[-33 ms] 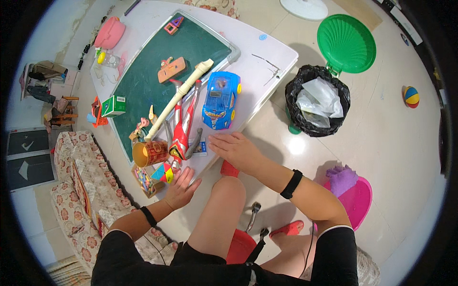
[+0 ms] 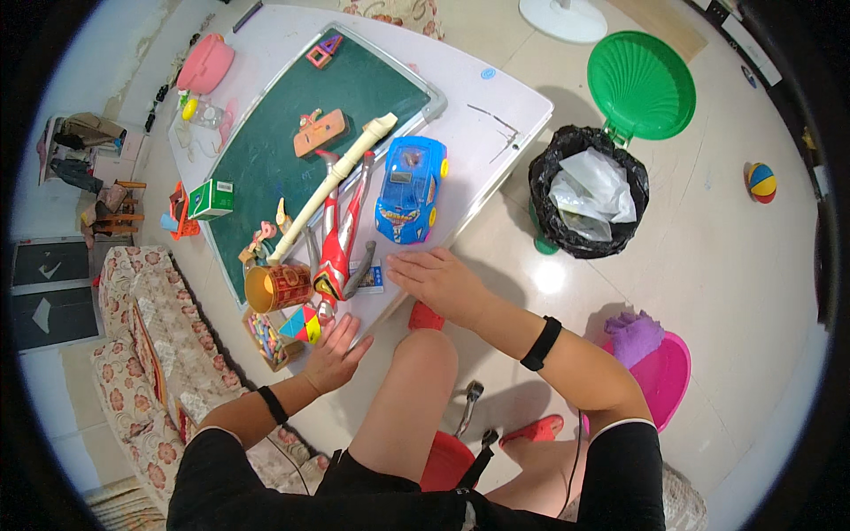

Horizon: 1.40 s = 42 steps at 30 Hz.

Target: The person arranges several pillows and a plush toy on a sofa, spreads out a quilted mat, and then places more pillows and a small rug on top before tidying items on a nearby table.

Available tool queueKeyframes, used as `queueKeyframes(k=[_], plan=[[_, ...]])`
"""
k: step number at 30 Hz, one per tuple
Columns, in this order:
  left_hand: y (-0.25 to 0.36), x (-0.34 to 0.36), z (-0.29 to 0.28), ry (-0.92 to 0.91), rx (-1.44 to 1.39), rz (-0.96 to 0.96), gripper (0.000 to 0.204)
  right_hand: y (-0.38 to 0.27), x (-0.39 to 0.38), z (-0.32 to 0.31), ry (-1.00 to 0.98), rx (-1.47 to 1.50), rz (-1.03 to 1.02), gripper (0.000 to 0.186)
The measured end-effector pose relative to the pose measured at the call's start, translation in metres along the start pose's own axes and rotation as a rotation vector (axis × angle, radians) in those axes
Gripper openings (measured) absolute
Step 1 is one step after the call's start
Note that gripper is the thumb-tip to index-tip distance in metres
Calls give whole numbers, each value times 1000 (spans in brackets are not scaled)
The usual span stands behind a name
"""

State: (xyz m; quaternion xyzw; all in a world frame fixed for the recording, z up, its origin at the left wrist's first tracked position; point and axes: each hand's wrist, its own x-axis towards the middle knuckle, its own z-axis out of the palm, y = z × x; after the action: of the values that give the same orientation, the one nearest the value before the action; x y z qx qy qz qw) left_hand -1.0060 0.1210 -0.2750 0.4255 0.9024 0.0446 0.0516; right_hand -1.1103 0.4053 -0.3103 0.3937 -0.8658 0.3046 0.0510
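My left hand (image 2: 336, 356) rests on the near edge of the white table (image 2: 482, 115), fingers stretched out and holding nothing. Its fingertips are close to the head of a red and silver toy figure (image 2: 333, 259) and a multicoloured block (image 2: 305, 324). Farther right, my right hand (image 2: 436, 281) lies flat on the table edge, also without anything in it. A small blue card (image 2: 371, 278) lies beside its fingertips, partly under the figure's arm. Just beyond that hand is a blue toy car (image 2: 410, 190). A cream recorder (image 2: 335, 184) lies across the figure's legs.
A green chalkboard (image 2: 266, 133) bears a wooden block (image 2: 320, 133), a green box (image 2: 211, 200) and magnetic shapes (image 2: 324, 51). An orange cup (image 2: 277, 288) and a chalk box (image 2: 267, 341) are near the left hand. Right of the table stands a black-lined bin (image 2: 553, 226) with a green lid (image 2: 642, 84).
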Motion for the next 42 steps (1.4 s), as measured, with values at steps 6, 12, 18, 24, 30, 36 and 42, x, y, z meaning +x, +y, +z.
queueKeyframes(k=[6, 12, 18, 24, 30, 36, 42], plan=[[10, -37, -1, 24, -77, -1, 50, -40, -5, 4, 67, -63, -94, 38], [39, -99, 19, 298, -221, 50, 47, -101, -32, 55, 14, -205, 77, 41], [24, -127, 23, 496, -304, 97, 42, -226, -21, 4, -212, -330, 436, 38], [13, -190, 53, 532, -438, 68, 33, -336, -41, 15, -51, -184, 678, 27], [26, -244, 30, 695, -604, 26, 24, -392, -53, 23, -42, -174, 649, 30], [30, -375, 6, 826, -609, -141, 21, -431, -58, 90, 2, -25, 613, 34], [1, -443, -6, 630, -782, -525, 26, -437, -16, 182, 5, -106, 391, 42]])
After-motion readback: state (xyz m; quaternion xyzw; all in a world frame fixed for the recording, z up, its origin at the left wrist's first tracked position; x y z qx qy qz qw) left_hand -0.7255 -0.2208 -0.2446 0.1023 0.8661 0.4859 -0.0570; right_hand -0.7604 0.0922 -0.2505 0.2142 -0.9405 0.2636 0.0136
